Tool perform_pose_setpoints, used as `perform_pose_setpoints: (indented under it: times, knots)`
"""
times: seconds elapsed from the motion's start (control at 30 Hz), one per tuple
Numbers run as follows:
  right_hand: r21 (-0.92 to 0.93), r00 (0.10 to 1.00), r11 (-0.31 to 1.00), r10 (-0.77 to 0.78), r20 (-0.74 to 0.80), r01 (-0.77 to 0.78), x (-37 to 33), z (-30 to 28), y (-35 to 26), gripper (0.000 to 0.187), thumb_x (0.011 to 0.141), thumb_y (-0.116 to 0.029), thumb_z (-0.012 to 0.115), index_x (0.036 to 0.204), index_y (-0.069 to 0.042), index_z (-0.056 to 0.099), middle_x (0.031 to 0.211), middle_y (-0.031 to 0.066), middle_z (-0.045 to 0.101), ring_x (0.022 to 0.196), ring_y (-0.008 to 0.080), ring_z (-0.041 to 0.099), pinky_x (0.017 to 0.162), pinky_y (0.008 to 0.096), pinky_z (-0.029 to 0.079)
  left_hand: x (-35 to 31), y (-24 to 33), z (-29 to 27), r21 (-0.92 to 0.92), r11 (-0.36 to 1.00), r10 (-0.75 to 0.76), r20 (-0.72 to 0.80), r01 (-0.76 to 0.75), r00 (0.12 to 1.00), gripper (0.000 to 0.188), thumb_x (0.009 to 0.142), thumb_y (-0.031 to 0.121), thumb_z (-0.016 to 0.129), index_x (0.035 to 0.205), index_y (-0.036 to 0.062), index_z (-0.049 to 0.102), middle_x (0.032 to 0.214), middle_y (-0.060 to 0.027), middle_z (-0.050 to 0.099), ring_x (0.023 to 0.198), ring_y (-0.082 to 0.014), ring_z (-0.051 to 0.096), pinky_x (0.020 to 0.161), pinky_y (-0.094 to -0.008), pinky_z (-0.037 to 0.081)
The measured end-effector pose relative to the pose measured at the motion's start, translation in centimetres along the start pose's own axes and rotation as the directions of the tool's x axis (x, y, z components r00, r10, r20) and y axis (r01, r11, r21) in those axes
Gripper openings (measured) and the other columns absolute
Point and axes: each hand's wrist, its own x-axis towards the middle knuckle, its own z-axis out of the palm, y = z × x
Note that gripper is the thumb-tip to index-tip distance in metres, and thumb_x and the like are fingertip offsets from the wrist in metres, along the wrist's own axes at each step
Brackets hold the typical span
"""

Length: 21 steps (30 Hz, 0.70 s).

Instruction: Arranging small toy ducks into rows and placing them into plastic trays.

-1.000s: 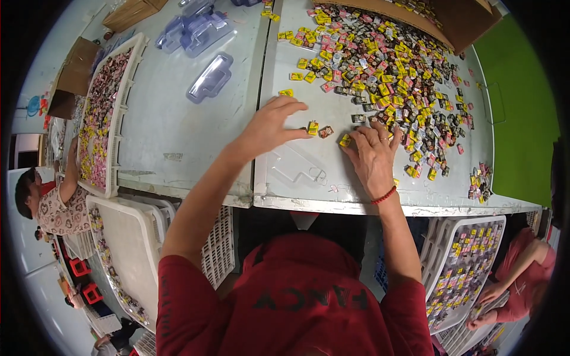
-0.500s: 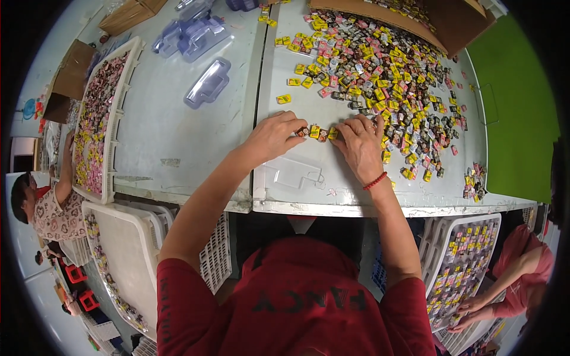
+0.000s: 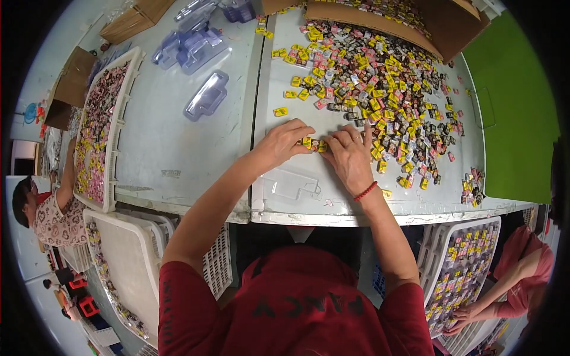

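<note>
Between my two hands a short row of small yellow and dark brown packets (image 3: pixel 314 144) sits end to end, just above or on the white table. The fingers of my left hand (image 3: pixel 281 144) close on the row's left end. My right hand (image 3: pixel 351 155), with a red bead bracelet at the wrist, pinches its right end. The fingertips partly cover the row. Nearer to me, a clear plastic blister shell (image 3: pixel 290 184) lies flat on the table. A wide heap of loose yellow, pink and black packets (image 3: pixel 380 101) spreads beyond and to the right of my right hand.
Empty clear blister shells (image 3: pixel 206 96) lie at the far left. A cardboard box (image 3: pixel 380 25) holds more packets at the back. A white crate (image 3: pixel 122 89) of packets stands left. Two people work at the sides, the right one at a filled tray (image 3: pixel 463 267). A seam splits the table.
My hands have come closer together, and the row between them looks shorter. My right hand has shifted left. The whole view has shifted slightly.
</note>
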Motion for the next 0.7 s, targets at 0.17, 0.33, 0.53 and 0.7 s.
perform_pose_setpoints:
  times: [0.17, 0.33, 0.53, 0.7]
  knots:
    - [0.084, 0.999, 0.996, 0.008, -0.049, -0.003, 0.3, 0.1, -0.1, 0.031, 0.076, -0.018, 0.074, 0.105, -0.011, 0.067, 0.099, 0.0050, 0.063, 0.108, 0.0263, 0.055, 0.104, 0.0568, 0.027, -0.6, 1.5, -2.1, -0.120, 0.965, -0.233, 0.025, 0.234, 0.972, 0.043, 0.073, 0.015, 0.077, 0.110, 0.0020, 0.060, 0.100, -0.0116, 0.059, 0.084, -0.0303, 0.061, 0.073, -0.0373, 0.051]
    - [0.058, 0.992, 0.994, 0.095, -0.086, -0.090, 4.3, -0.3, 1.9, 0.026, 0.079, -0.014, 0.069, 0.105, -0.010, 0.066, 0.098, 0.0056, 0.065, 0.104, 0.0249, 0.056, 0.102, 0.0525, 0.031, 3.0, -0.1, -1.2, -0.024, 0.978, -0.209, -0.084, 0.208, 0.974, 0.034, 0.078, 0.011, 0.072, 0.109, 0.0018, 0.061, 0.104, -0.0138, 0.061, 0.088, -0.0309, 0.062, 0.077, -0.0367, 0.051]
    - [-0.210, 0.998, 0.978, 0.000, -0.058, -0.013, 8.9, 2.4, 4.8, 0.024, 0.081, -0.011, 0.063, 0.105, -0.011, 0.065, 0.104, 0.0044, 0.066, 0.107, 0.0249, 0.056, 0.101, 0.0489, 0.033, 6.6, -2.6, 1.5, 0.231, 0.973, 0.005, -0.092, 0.016, 0.996, 0.024, 0.077, 0.005, 0.068, 0.100, 0.0017, 0.063, 0.110, -0.0136, 0.061, 0.101, -0.0302, 0.058, 0.087, -0.0389, 0.048]
    - [-0.376, 0.996, 0.926, 0.014, 0.089, 0.021, 10.0, 2.1, 5.9, 0.022, 0.081, -0.012, 0.061, 0.102, -0.012, 0.064, 0.103, 0.0028, 0.067, 0.109, 0.0240, 0.055, 0.101, 0.0489, 0.033, 7.3, -3.1, 1.4, 0.259, 0.949, 0.233, -0.179, -0.182, 0.956, 0.019, 0.080, 0.007, 0.066, 0.099, 0.0025, 0.064, 0.118, -0.0113, 0.060, 0.103, -0.0310, 0.058, 0.088, -0.0385, 0.048]
